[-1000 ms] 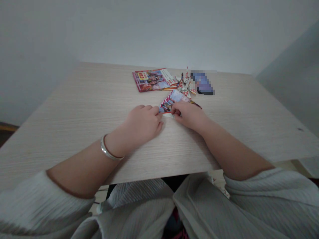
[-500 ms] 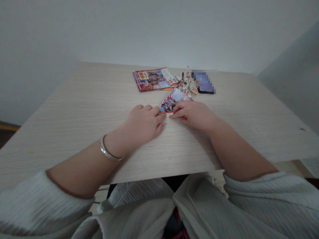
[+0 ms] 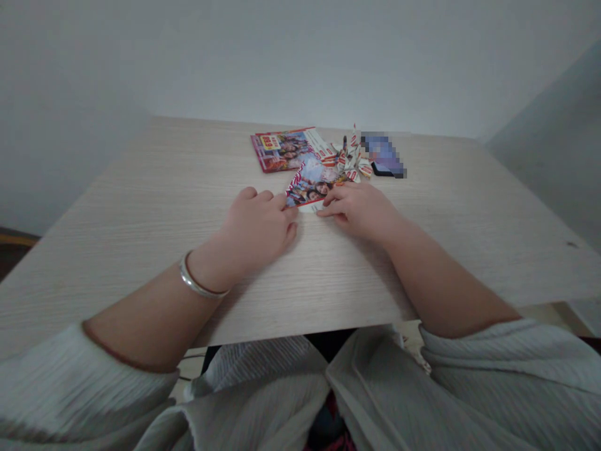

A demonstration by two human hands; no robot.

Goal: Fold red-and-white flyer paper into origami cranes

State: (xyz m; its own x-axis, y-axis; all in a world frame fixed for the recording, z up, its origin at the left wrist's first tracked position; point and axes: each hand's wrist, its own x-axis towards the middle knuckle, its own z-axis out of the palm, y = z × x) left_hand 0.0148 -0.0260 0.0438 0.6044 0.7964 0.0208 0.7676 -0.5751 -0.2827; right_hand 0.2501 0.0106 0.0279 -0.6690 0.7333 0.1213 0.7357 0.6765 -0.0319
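Observation:
A colourful printed flyer (image 3: 307,183) lies on the table between my hands, with a strip of its pale side showing along the near edge. At its left corner, my left hand (image 3: 260,225) has curled fingers, the fingertips gripping the paper. On the right, my right hand (image 3: 361,210) pinches the flyer's near right edge, its thumb partly hidden. The flyer's far edge overlaps a stack of similar flyers (image 3: 277,153). Just behind its right side stands folded paper (image 3: 350,153) with white and red print and pointed tips.
A phone (image 3: 387,163), partly blurred out, lies to the right of the folded paper. The pale wooden table (image 3: 154,213) meets a wall (image 3: 300,56) behind. Its front edge runs close to my lap.
The flyer has shifted left and shows more of its printed face, with a pale strip now visible at the near edge. My left hand has moved left, my right hand slightly left.

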